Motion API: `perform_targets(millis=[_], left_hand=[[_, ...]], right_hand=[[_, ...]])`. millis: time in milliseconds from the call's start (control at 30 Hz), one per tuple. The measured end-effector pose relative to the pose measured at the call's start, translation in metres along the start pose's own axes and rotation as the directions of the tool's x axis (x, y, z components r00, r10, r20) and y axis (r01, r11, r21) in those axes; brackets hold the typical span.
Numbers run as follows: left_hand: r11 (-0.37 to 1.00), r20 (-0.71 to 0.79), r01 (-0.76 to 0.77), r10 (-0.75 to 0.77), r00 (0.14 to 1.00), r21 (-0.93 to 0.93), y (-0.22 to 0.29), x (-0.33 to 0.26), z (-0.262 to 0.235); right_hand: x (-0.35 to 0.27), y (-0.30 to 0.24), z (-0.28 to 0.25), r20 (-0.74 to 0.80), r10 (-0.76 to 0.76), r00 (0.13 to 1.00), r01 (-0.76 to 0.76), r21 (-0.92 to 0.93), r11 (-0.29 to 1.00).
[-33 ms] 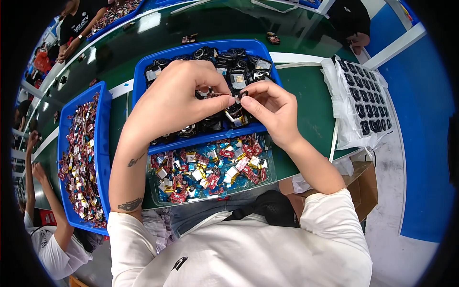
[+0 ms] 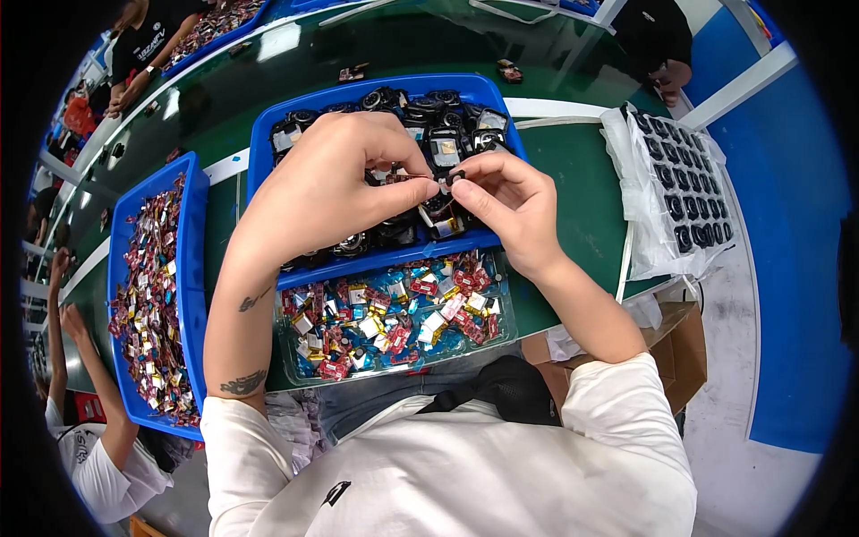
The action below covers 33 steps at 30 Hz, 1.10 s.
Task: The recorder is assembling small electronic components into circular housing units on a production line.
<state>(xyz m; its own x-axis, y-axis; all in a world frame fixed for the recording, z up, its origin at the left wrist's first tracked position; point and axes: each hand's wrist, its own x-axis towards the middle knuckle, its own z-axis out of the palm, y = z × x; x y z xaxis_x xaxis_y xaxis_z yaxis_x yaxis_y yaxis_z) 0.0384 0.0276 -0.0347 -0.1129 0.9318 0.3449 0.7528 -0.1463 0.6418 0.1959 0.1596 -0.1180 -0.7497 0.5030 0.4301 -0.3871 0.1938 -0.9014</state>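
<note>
My left hand [image 2: 335, 179] is closed in a pinch, thumb against index finger. What it holds is mostly hidden, with a little red showing between the fingers. Facing it, my right hand [image 2: 512, 201] pinches a small black round part [image 2: 455, 177] between thumb and index finger. The fingertips of both hands nearly meet. Just below them is a silver-and-yellow piece [image 2: 445, 225]; whether it hangs from the hands or lies in the bin, I cannot tell. Both hands are above a blue bin [image 2: 497, 98] of black plastic casings [image 2: 445, 148].
Nearer me, a clear tray [image 2: 507, 336] holds small red circuit boards with silver-and-yellow battery packs. A long blue bin [image 2: 199, 183] of similar parts stands left. At right, a white-lined tray [image 2: 626, 192] carries rows of black pieces. Co-workers' arms [image 2: 98, 358] show at left.
My fingertips and the small black part have shifted very slightly. The dark and silver-yellow pieces just below them look different. My arms stay in place.
</note>
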Motion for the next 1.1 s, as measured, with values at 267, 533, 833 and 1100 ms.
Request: perform_targets(millis=[267, 533, 833, 1100], left_hand=[[0.972, 0.121, 0.212, -0.200, 0.972, -0.104, 0.007, 0.002, -0.004], [0.939, 0.185, 0.289, -0.255, 0.949, -0.186, 0.010, 0.003, -0.004], [0.951, 0.165, 0.192, -0.155, 0.974, -0.241, 0.012, 0.001, -0.001], [0.969, 0.125, 0.137, -0.113, 0.986, -0.206, 0.011, 0.000, 0.002]], right_hand=[[0.001, -0.005, -0.007, 0.046, 0.090, 0.995, -0.098, 0.231, 0.968], [0.000, -0.006, -0.010, 0.218, 0.122, 0.968, -0.192, 0.337, 0.922], [0.000, -0.005, -0.008, 0.192, 0.119, 0.974, -0.173, 0.290, 0.941], [-0.001, -0.002, -0.003, 0.211, 0.040, 0.977, -0.066, 0.118, 0.991]])
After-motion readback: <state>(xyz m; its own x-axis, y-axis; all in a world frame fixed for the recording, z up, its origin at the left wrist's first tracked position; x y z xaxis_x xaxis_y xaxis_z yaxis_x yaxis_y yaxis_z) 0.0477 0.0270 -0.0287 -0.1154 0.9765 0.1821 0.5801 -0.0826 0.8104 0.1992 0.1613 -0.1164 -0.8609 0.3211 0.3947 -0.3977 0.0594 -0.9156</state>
